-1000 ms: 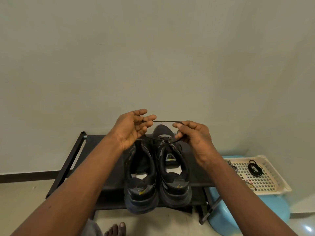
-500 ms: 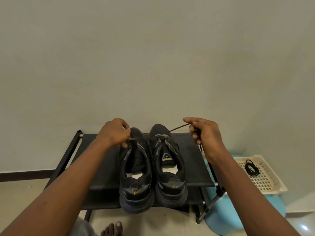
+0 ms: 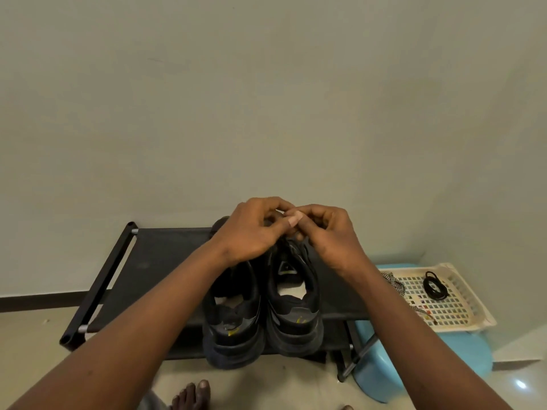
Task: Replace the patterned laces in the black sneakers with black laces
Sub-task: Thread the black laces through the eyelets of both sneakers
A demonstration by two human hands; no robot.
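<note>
Head camera view: your left hand and right hand meet fingertip to fingertip, the fingers of both curled inward and bunched together. You cannot tell what they pinch, since the fingers hide it. They sit just above the lacing area of the right-hand shoe of the pair of black sneakers. The pair stands side by side, touching, heels toward you and toes toward the wall.

The sneakers rest on the dark fabric shelf of a black shoe rack, which has a metal tube frame and stands on a pale floor. Your bare foot shows at the bottom edge.

To the right of the rack, a cream basket sits on top of a blue plastic object. Inside the basket lies a coiled black lace. A patterned lace, black and white, drapes over the basket's left side.

Behind everything rises a plain grey-green wall with a dark skirting strip along its base.
</note>
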